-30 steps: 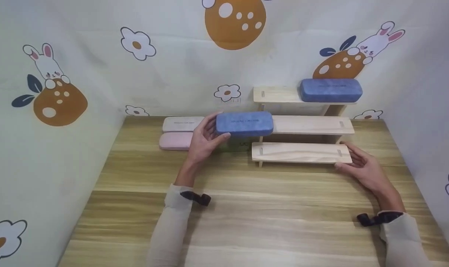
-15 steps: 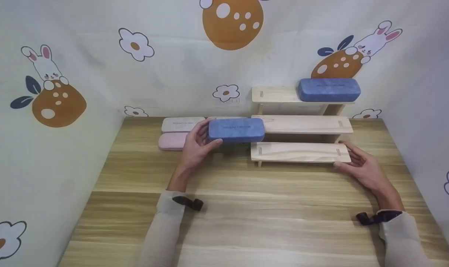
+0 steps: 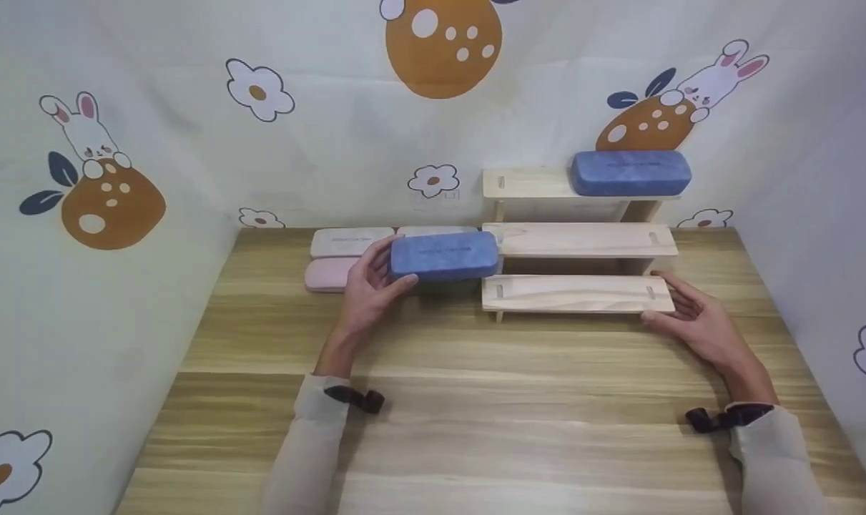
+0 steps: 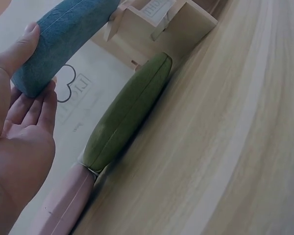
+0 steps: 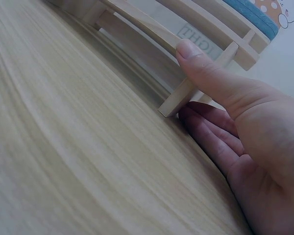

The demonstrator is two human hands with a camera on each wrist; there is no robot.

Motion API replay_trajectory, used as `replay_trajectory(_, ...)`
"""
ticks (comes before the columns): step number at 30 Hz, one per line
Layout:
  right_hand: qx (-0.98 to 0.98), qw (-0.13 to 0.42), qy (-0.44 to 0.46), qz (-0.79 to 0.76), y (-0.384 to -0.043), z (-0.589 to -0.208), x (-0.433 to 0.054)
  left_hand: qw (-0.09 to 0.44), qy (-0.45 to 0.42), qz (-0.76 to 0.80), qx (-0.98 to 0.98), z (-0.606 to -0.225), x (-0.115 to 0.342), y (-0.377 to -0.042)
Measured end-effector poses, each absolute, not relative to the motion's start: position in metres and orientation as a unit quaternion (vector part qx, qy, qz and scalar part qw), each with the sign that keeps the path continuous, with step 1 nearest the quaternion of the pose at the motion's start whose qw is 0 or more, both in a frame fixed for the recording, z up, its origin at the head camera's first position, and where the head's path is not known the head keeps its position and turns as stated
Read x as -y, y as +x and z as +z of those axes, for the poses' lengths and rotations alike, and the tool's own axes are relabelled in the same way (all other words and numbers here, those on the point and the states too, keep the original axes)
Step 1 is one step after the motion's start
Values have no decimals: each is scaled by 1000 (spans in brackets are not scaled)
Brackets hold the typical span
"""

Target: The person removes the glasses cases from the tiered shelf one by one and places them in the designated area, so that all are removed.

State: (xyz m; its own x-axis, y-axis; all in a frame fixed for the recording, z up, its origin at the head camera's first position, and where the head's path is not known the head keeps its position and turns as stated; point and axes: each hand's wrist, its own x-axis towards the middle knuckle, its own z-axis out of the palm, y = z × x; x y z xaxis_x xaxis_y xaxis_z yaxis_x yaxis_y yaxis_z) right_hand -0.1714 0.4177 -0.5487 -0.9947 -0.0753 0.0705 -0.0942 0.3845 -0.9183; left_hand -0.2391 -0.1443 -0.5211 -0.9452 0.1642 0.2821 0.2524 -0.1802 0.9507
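My left hand (image 3: 368,292) holds a blue glasses case (image 3: 445,256) by its left end, thumb in front and fingers behind. In the left wrist view this blue case hangs above a green case (image 4: 130,113), apart from it. At the right, my right hand (image 3: 704,335) grips the right end of the lowest step of a three-step wooden stand (image 3: 576,293). Its thumb lies at the front edge; the other fingers reach behind the end leg. A second blue glasses case (image 3: 631,174) lies on the right part of the top step.
A white case (image 3: 350,242) and a pink case (image 3: 328,275) lie at the back left of the wooden table (image 3: 518,429). Another pale case (image 3: 436,230) is mostly hidden behind the held one. Printed cloth walls (image 3: 332,143) enclose the back and sides.
My left hand has moved left and slightly toward me with the blue glasses case, away from the stand. My right hand stays at the lowest step.
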Motion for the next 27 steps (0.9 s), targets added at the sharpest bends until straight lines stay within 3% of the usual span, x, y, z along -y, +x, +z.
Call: replay_trajectory(27,813,33,83,576,-173,-551,-416,10,-149,-727,670,-535,173,-227)
